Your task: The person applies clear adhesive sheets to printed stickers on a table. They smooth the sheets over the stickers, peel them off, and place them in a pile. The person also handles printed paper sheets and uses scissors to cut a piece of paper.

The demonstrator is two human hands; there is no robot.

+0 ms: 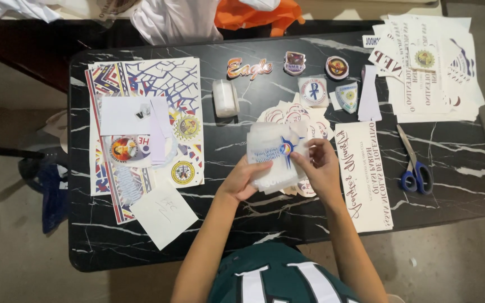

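Observation:
Both my hands hold a small stack of translucent printed sheets (273,154) above the middle of a black marble-patterned table (254,224). My left hand (243,178) grips the stack's lower left edge. My right hand (319,164) pinches its right edge, next to a round blue and orange emblem printed on the top sheet. Under the stack lies a pile of round cut-out stickers (296,114).
Large patterned print sheets (147,120) with white papers cover the table's left. A tape roll (224,98), several badge stickers (312,90) and a long lettered strip (364,177) lie around. Blue-handled scissors (413,165) and stacked printed papers (430,67) sit right. Cloth lies beyond the far edge.

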